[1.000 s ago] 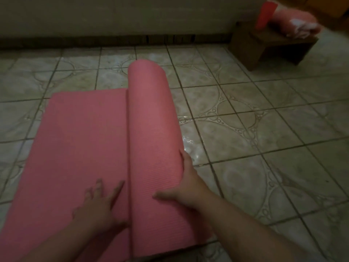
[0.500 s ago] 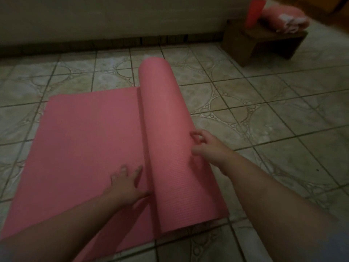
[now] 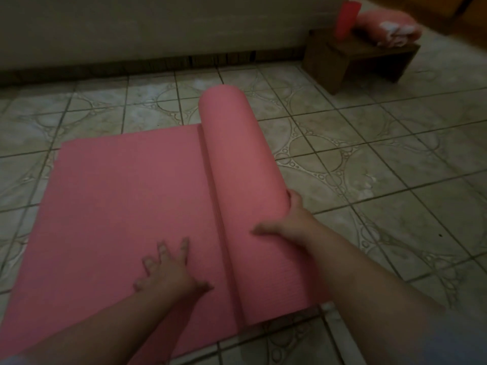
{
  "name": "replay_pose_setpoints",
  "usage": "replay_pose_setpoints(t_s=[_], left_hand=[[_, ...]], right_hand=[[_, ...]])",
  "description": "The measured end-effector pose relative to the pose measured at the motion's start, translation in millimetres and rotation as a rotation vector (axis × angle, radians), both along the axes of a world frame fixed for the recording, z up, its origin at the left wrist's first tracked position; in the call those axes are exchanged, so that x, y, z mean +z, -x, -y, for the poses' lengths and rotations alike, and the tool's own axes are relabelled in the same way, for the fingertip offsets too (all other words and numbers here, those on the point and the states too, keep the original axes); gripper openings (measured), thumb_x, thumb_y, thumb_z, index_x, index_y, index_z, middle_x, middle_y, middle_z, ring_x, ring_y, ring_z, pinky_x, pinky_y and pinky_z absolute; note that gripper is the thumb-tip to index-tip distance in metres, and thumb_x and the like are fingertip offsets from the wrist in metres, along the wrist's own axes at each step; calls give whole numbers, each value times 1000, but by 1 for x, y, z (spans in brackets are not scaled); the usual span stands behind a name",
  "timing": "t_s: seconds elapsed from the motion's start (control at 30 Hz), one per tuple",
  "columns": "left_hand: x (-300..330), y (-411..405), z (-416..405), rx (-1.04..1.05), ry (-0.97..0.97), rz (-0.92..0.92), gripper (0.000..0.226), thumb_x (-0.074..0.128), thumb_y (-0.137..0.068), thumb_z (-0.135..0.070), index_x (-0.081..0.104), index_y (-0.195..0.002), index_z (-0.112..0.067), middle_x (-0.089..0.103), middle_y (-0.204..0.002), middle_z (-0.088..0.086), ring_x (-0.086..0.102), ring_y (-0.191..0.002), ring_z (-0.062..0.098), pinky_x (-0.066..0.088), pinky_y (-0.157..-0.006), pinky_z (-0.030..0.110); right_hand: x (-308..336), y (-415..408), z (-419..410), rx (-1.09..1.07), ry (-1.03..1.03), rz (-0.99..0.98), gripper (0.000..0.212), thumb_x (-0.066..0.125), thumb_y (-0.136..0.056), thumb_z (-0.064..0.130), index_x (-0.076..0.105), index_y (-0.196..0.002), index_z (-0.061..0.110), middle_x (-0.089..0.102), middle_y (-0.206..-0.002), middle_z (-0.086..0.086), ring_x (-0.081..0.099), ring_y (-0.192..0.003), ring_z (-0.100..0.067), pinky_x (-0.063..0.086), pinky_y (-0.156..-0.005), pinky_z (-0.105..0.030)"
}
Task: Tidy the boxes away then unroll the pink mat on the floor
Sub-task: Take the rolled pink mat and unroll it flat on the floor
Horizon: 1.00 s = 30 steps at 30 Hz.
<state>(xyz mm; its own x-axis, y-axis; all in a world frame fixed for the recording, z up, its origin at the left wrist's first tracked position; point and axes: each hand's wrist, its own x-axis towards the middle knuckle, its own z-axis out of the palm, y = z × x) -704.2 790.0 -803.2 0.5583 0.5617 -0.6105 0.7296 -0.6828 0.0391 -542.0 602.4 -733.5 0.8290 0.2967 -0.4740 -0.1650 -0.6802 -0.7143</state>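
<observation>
Mat [image 3: 126, 206] lies partly flat on the floor [image 3: 382, 180], and we see the rest in a roll [image 3: 245, 180] on its right side. Our left hand [image 3: 168, 275] lies open and flat on it. Our right hand [image 3: 290, 222] curls around the roll.

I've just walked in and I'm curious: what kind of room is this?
Probably a room in a home. The floor is patterned ceramic tile, a low wooden bench stands by the wall holding a folded pink cloth, and a pink mat is being unrolled.
</observation>
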Motion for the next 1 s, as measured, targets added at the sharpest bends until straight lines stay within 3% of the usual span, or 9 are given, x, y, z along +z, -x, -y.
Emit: replay_pose_setpoints(t_s=[0.2, 0.47, 0.73, 0.83, 0.9, 0.97, 1.0], left_hand=[[0, 8, -3, 15, -23, 13, 123, 63, -57, -79, -19, -143, -46, -25, -157, 5, -6, -143, 43, 23, -110, 61], [-10, 52, -50, 2, -85, -43, 126, 58, -55, -84, -20, -144, -41, -17, -156, 20, 5, -143, 45, 23, -113, 56], [-9, 85, -64, 29, -144, -111, 128, 51, -55, -88, -20, -146, -33, -7, -155, 28, 4, -146, 37, 17, -115, 48], [-5, 80, -66, 89, -119, -95, 124, 48, -53, -91, -14, -147, -37, -1, -155, 28, 12, -143, 42, 24, -113, 50], [-6, 78, -65, 124, -110, -46, 119, 43, -57, -91, -6, -149, -34, 6, -153, 30, 12, -142, 44, 25, -113, 51], [-10, 73, -61, 108, -119, 16, 118, 42, -61, -89, 0, -151, -25, 3, -154, 29, 4, -143, 43, 19, -116, 51], [-11, 69, -58, 96, -117, 50, 118, 43, -63, -87, 0, -151, -21, -2, -156, 25, 0, -144, 42, 16, -117, 51]], right_hand=[[0, -14, 19, -35, -219, -135, 126, 95, -37, 27, 24, -142, 29, 57, -119, 3, 61, -99, -18, 53, -85, -39], [-12, 24, 3, -43, -316, -182, 125, 95, -36, 25, 26, -140, 29, 59, -114, 5, 62, -98, -16, 54, -85, -39], [-20, 36, -2, -39, -394, -243, 125, 94, -32, 23, 31, -140, 25, 61, -115, 3, 65, -96, -13, 53, -72, -29], [-15, 27, 11, -48, -361, -211, 114, 90, -50, 9, 28, -145, 21, 51, -126, -2, 59, -95, -11, 50, -68, -25], [-11, 18, 15, -66, -358, -195, 95, 83, -63, 4, 35, -142, 22, 52, -125, -5, 59, -93, -13, 47, -60, -22], [-4, 12, 11, -77, -344, -188, 73, 78, -72, 16, 45, -137, 22, 61, -119, -5, 63, -84, -10, 46, -52, -17], [0, 11, 7, -74, -330, -188, 73, 78, -71, 28, 46, -136, 21, 63, -118, -4, 64, -85, -10, 46, -54, -17]])
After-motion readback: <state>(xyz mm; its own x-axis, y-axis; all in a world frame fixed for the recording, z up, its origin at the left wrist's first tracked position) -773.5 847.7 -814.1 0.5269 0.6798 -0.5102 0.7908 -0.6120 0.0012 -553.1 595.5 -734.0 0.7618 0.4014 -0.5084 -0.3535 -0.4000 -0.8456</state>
